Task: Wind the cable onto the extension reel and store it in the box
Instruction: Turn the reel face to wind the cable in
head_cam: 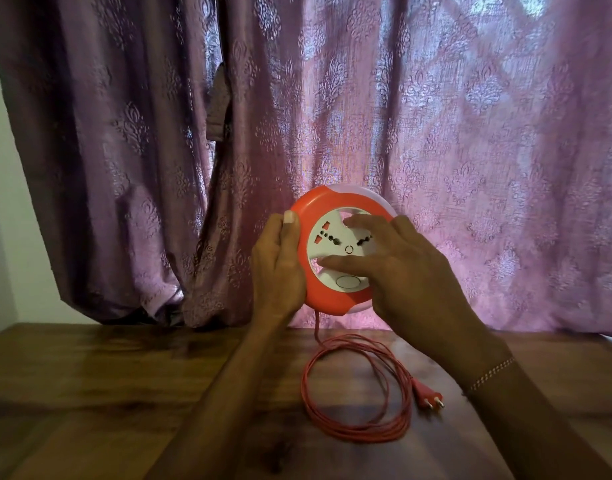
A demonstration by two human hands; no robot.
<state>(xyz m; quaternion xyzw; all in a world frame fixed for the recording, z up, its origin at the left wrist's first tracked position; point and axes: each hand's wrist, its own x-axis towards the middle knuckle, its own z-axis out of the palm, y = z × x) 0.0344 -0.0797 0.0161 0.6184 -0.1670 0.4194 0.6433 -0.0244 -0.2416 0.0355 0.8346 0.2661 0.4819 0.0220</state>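
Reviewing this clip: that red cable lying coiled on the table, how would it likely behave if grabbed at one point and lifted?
The red cable looks thin and lies in loose, uneven loops, so it is probably floppy; lifting one point would likely let the coil sag and spill. The plug at its free end would probably dangle and swing. One end runs up to the reel, so it would stay tethered.
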